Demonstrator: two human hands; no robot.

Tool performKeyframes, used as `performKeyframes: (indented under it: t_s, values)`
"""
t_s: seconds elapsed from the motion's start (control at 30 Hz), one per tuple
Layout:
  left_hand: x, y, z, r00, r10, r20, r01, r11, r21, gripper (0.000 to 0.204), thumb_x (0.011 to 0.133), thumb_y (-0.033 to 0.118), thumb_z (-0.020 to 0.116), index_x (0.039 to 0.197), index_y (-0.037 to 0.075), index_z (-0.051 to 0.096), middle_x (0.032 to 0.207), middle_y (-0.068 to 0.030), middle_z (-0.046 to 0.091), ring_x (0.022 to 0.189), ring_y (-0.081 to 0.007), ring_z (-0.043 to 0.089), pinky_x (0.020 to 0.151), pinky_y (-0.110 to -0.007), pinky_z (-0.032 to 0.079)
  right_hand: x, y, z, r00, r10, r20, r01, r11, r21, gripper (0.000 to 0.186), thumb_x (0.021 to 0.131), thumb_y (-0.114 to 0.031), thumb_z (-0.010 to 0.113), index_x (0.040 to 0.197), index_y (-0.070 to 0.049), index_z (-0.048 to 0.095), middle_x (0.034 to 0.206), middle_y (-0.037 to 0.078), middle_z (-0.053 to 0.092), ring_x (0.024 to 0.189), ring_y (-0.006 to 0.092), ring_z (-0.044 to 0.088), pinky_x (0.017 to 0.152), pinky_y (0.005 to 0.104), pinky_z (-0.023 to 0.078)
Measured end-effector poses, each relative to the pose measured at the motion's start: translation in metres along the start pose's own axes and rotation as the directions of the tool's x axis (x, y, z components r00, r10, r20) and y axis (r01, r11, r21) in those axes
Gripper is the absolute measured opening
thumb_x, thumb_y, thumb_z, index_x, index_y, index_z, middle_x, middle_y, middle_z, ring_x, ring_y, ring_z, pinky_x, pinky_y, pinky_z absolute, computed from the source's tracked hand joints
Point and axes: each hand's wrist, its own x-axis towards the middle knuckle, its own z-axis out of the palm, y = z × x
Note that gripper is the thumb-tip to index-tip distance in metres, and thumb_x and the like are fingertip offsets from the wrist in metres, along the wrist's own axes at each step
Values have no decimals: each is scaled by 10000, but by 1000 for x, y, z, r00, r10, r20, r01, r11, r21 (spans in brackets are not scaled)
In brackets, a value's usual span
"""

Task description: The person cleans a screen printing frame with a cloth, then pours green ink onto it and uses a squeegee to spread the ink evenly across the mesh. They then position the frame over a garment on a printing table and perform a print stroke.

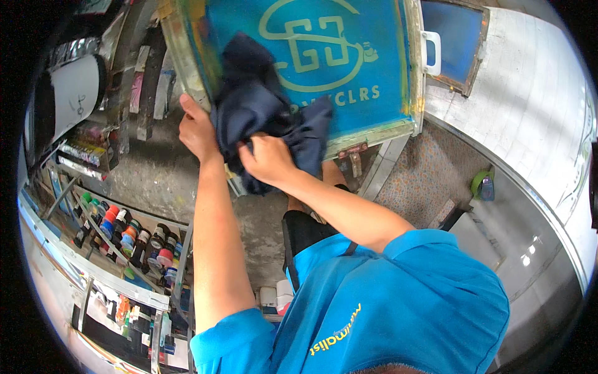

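Navy cloth [252, 109] | right hand [269, 161] pinching its folds | left hand [200, 132] at silkscreen frame [374, 138], grip hidden, cannot tell | risk: dragging cloth could shift a loosely held frame

A framed screen [321, 62] and shelved jars [129, 239] show a printing workshop.

The right hand [269, 161] curls into a bunched dark cloth [258, 115] lying over the near left part of a blue screen [387, 59] in a pale frame [374, 136]. The left hand [199, 132] is at the frame's left side, beside the cloth. Right, a white worktop [523, 81]; near left, a rack of jars [128, 240].
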Motion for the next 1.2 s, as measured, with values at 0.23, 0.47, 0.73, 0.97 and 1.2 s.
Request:
performKeyframes:
  t_s: [0.23,0.47,0.73,0.97,1.2]
  values:
    - [-7,5,-3,999,30,18,-28,995,-93,894,1030,705,319,910,-72,746,933,-277,733,936,-480,676,860,-527,495,14,81,-202,930,154,-333,-267,906,-327,407,954,-396,678,869,1,701,831,268,685,774,442,690,685,501,540]
    - [-4,2,-4,994,4,111,6,996,-90,924,1026,714,303,971,-100,736,981,-303,724,986,-482,672,898,-547,473,53,114,-203,935,-253,-250,-16,671,-741,685,729,-271,820,1280,52,573,1342,371,483,1272,544,440,1071,576,391]
    - [-7,4,2,998,51,-26,-53,995,-89,940,1020,730,297,954,-87,758,983,-314,729,1012,-500,673,902,-547,485,52,30,-48,891,-414,186,442,884,-151,790,668,-123,792,1430,-227,609,1578,301,361,1443,490,386,1196,544,332]
    - [-6,2,4,997,68,-46,-70,997,-38,894,1040,686,308,890,-76,751,899,-290,729,913,-495,675,856,-538,497,73,179,-237,923,-372,-100,300,857,-419,884,640,-80,769,1482,-61,503,1554,251,393,1466,446,345,1248,504,265]
    - [-5,1,2,999,28,15,-27,998,-52,883,1056,660,292,827,-77,721,861,-297,712,883,-493,665,820,-545,490,210,57,-146,905,-244,-349,72,896,-439,807,815,-297,718,1427,149,440,1522,346,411,1437,464,378,1227,482,292]
